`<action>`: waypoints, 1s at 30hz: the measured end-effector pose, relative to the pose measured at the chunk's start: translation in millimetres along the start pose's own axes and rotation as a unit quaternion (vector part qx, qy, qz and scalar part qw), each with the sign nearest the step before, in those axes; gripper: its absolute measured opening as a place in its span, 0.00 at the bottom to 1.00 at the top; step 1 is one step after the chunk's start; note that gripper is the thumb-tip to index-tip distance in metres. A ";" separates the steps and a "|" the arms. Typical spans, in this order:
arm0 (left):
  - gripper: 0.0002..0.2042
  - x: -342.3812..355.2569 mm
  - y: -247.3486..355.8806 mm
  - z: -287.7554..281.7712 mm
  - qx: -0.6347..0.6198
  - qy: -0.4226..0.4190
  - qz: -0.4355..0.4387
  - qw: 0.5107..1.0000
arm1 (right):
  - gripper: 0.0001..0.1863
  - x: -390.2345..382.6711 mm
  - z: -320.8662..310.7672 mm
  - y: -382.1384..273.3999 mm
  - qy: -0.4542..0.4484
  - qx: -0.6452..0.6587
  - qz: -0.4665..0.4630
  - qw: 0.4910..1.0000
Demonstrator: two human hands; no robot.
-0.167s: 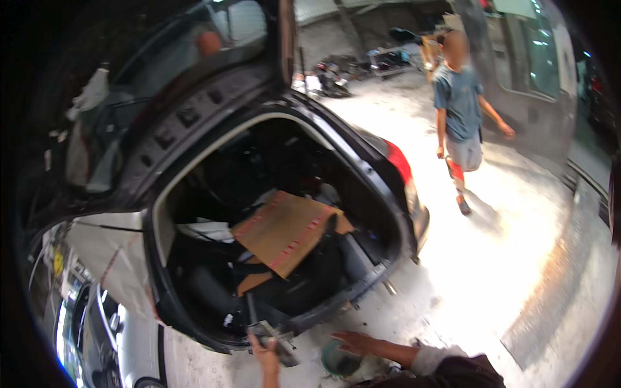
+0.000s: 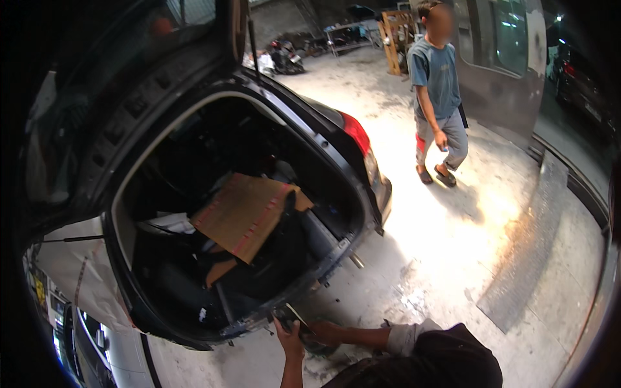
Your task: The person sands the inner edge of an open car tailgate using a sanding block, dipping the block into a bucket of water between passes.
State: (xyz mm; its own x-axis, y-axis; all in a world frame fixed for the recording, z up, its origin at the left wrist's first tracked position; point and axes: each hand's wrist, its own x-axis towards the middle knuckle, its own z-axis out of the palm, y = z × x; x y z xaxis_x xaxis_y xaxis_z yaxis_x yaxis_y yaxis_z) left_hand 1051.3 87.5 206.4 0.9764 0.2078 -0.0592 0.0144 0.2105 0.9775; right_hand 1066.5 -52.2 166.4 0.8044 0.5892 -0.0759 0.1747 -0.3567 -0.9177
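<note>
My left hand (image 2: 288,330), low in the middle of the view, is closed on a small dark flat piece (image 2: 283,314), whose kind I cannot make out. Just right of it is my right hand (image 2: 327,333), in shade and close to the piece. A thin pale edge (image 2: 298,315) shows between the two hands. The right fingers are too dark to read. Below my right hand a dark round container (image 2: 318,350) stands on the floor, partly covered by the hand and forearm. Both hands are by the rear sill (image 2: 259,318) of a car with its tailgate raised.
A flattened cardboard piece (image 2: 242,216) lies in the car's open boot. The raised tailgate (image 2: 123,110) hangs over the left side. A person (image 2: 440,90) in a blue shirt stands to the right. A long grey strip (image 2: 527,252) lies on the floor. Another car (image 2: 116,349) is at lower left.
My right hand, spread above the container before, is now beside my left hand. The view has shifted, so the car appears further left. The person on the right has stepped along.
</note>
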 end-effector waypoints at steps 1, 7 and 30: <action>0.39 0.3 -2.5 3.4 0.005 -0.005 -0.007 1.000 | 0.31 -1.8 -3.6 -6.9 -0.013 0.003 0.042 0.999; 0.41 -13.7 -34.5 -14.4 0.081 0.040 -0.017 0.996 | 0.23 -16.2 12.3 -17.3 0.021 -0.051 0.061 0.997; 0.29 -77.1 -154.8 -188.9 -0.124 -0.006 -0.213 0.969 | 0.33 4.7 190.1 13.2 -0.103 -0.175 0.167 0.965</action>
State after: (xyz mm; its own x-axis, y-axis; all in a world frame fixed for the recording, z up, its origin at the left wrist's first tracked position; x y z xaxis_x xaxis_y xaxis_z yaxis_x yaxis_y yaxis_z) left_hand 933.1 219.3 21.3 0.8957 0.0399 -0.4428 0.3662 0.4986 0.7857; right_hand 964.7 83.7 79.8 0.7260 0.5167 -0.4538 0.1347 -0.7540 -0.6429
